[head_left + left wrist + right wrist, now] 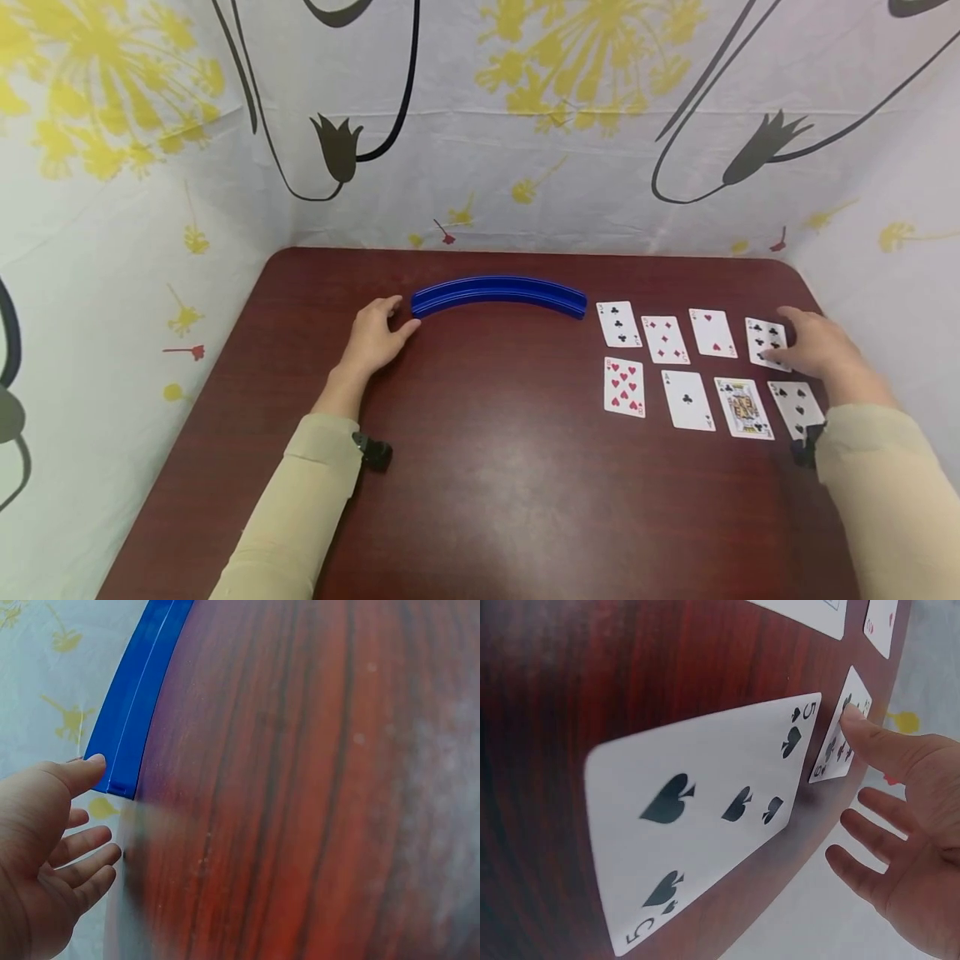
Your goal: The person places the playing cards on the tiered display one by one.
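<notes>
A curved blue playing-card holder point(498, 290) lies toward the far side of the table. My left hand point(372, 337) is at its left end, thumb and fingers spread and relaxed. In the left wrist view, the thumb tip point(96, 760) overlaps the holder's end point(124, 769). On the right, my right hand point(823, 346) reaches over a clubs card point(763, 333) that lies face up. Its thumb point(866, 731) overlaps that card in the right wrist view, while the other fingers extend loosely past the table edge there. A five of spades point(705, 802) lies close by, partly covered by the wrist in the head view.
Two rows of face-up cards lie on the dark red table point(495, 467). Among them are a five of diamonds point(665, 340), a two of hearts point(712, 333), an ace of clubs point(687, 400) and a king point(744, 408). Patterned cloth point(450, 150) hangs behind.
</notes>
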### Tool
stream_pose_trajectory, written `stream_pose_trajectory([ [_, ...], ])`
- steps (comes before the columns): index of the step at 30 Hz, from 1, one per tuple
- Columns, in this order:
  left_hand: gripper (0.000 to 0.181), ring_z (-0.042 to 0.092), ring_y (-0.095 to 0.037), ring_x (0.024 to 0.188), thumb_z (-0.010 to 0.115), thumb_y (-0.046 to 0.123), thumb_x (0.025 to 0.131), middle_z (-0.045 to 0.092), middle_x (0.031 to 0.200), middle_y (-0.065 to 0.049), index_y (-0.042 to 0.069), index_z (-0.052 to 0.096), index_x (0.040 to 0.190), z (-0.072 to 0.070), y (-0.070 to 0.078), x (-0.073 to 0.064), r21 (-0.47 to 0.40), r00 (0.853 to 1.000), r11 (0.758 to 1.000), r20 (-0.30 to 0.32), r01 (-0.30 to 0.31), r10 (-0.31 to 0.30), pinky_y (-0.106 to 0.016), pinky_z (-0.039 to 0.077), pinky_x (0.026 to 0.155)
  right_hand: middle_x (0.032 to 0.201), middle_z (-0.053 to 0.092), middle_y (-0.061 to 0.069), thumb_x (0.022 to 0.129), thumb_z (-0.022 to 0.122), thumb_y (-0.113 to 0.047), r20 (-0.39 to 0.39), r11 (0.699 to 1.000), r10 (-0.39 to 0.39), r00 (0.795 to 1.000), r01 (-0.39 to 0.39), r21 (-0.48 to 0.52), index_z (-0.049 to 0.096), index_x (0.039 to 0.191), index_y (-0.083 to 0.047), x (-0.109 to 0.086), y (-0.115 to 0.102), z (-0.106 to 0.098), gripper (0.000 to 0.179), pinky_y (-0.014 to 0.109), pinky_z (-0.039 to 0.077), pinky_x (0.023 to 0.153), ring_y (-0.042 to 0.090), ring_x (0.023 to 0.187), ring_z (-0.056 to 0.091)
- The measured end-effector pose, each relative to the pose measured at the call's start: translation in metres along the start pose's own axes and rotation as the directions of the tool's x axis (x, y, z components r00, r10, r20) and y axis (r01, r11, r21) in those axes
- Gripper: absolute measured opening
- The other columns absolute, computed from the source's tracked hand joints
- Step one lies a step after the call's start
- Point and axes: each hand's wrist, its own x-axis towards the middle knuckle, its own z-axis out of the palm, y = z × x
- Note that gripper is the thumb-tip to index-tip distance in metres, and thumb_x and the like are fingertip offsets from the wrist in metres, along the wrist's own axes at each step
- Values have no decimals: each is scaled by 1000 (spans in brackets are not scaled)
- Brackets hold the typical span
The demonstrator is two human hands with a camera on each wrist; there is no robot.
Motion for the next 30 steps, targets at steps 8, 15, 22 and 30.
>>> stream_pose_trajectory([
  [8,59,54,-36,126,67,32,100,57,136,-22,-4,50,145,1,0,1,-4,1000,1000,-3,-8,8,-50,45,107,142,25,50,92,71,-24,143,1000,28,989,-28,-3,17,152,14,6,1,-3,89,78,22,104,70,126,23],
  [15,57,55,-35,125,66,32,100,58,135,-21,-3,52,143,2,1,4,-6,1000,1000,-18,-15,15,-49,45,106,134,33,50,90,70,-17,98,1000,24,995,-25,1,29,143,17,6,5,-1,76,78,25,102,68,121,32],
  [22,54,58,-34,120,68,28,100,60,132,-20,-2,54,142,6,3,7,-12,999,1000,-26,-26,26,-48,49,103,126,32,50,79,79,-9,-32,1000,-18,999,19,7,34,136,19,6,9,3,78,77,27,99,67,117,31],
  [30,52,61,-31,113,70,26,98,63,125,-18,-2,57,139,9,4,11,-41,999,999,-43,-22,20,-45,52,99,117,33,47,73,85,-10,-166,1000,27,986,-25,19,42,128,22,3,10,7,77,73,31,94,62,109,33],
])
